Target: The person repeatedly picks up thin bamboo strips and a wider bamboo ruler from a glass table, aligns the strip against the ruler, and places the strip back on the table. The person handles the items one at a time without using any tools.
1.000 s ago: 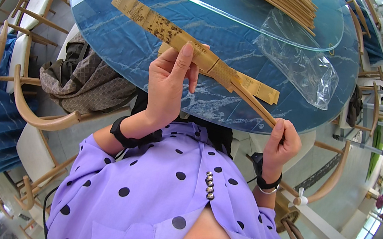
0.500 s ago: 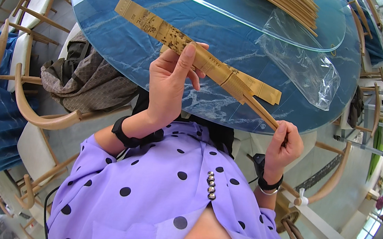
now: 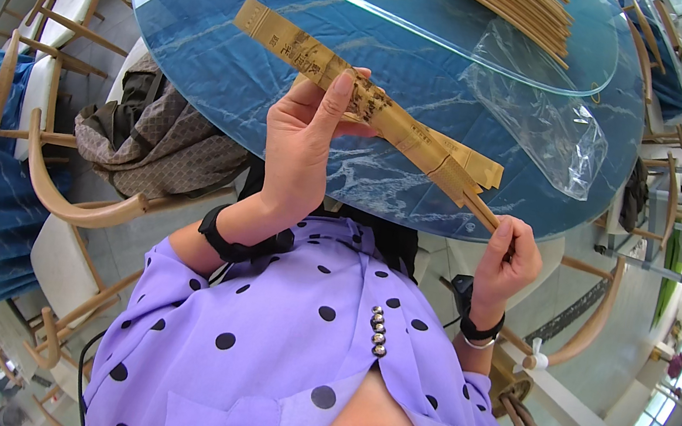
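My left hand is closed around a long gold paper chopstick sleeve with dark printing, thumb on top. Behind it, a second gold sleeve sticks out at an angle, held in the same hand. A pair of wooden chopsticks runs into the lower right end of the front sleeve. The fingers of my right hand pinch their outer ends, and only a short length shows between sleeve and fingertips. Everything is held in the air over the near edge of the blue table.
A glass turntable covers the table's far part, with a stack of wooden chopsticks on it. A clear plastic bag lies at the right. Left of the table, a patterned grey-brown bag or garment rests by a wooden chair.
The front sleeve has slid down to the right over the chopsticks, so less of their length shows. My right hand has stayed nearly in place.
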`<move>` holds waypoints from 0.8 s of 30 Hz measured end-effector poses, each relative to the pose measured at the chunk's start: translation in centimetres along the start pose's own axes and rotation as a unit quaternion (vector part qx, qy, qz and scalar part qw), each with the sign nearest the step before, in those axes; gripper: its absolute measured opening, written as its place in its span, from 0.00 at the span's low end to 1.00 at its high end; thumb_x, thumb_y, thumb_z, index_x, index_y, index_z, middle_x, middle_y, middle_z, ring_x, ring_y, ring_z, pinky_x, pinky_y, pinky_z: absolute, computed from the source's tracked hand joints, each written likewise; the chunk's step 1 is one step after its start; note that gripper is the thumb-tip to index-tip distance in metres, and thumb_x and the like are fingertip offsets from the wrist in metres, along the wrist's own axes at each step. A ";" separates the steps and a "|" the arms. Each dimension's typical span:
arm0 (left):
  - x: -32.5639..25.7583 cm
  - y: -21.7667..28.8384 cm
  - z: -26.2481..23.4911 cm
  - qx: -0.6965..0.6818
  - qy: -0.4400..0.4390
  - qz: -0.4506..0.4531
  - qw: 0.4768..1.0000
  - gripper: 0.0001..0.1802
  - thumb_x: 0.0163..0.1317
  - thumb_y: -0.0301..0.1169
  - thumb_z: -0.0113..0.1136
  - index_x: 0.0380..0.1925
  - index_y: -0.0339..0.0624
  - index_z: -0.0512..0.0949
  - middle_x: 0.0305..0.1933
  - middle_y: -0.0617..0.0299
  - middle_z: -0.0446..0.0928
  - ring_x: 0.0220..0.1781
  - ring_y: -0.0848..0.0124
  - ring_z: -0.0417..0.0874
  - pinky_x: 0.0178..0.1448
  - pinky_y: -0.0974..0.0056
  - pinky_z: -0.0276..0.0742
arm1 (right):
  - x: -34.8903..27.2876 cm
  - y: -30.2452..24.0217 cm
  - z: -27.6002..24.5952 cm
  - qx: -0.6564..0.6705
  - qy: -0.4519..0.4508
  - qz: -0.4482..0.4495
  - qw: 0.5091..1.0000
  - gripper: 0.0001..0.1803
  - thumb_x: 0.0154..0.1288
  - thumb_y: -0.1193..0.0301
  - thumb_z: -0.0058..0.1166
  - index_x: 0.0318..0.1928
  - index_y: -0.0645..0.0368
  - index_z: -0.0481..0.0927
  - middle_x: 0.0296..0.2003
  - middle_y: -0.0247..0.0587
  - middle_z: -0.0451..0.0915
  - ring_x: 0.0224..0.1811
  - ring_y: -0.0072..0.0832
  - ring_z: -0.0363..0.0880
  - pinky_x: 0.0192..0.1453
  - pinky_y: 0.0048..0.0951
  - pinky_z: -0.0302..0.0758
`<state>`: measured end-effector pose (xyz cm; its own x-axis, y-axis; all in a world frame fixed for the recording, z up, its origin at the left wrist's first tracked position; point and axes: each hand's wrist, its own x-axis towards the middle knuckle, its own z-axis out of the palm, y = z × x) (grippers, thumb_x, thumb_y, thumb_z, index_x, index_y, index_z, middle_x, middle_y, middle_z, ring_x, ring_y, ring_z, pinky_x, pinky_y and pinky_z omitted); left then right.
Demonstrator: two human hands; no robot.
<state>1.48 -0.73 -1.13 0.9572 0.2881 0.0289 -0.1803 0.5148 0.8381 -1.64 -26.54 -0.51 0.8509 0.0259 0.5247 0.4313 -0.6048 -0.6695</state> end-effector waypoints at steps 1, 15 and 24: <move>0.1 0.0 -0.3 0.007 -0.001 0.011 1.000 0.15 0.76 0.37 0.57 0.48 0.35 0.83 0.52 0.57 0.84 0.45 0.71 0.88 0.43 0.66 0.88 | 0.0 0.0 -0.1 -0.002 0.000 0.001 1.000 0.09 0.73 0.75 0.57 0.33 0.65 0.81 0.20 0.29 0.73 0.19 0.12 0.64 0.22 0.18 0.58; 0.3 -0.2 -0.2 -0.025 0.011 0.015 1.000 0.14 0.76 0.36 0.57 0.47 0.36 0.83 0.50 0.56 0.85 0.43 0.71 0.88 0.43 0.66 0.87 | 0.0 -0.1 0.1 -0.001 0.002 0.009 1.000 0.08 0.74 0.75 0.56 0.36 0.66 0.81 0.23 0.29 0.77 0.20 0.10 0.67 0.24 0.15 0.62; -0.8 -1.1 0.6 -0.021 0.007 -0.018 1.000 0.16 0.75 0.38 0.59 0.47 0.34 0.83 0.47 0.58 0.85 0.42 0.71 0.88 0.43 0.66 0.88 | 0.1 -0.4 1.2 -0.009 0.002 -0.012 1.000 0.06 0.77 0.74 0.52 0.44 0.65 0.79 0.25 0.32 0.78 0.20 0.13 0.68 0.25 0.18 0.63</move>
<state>1.01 -2.00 -1.81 0.9599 0.2801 -0.0080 -0.1562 0.5587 0.8145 -1.36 -25.33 -0.89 0.8389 0.0376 0.5431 0.4466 -0.6180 -0.6471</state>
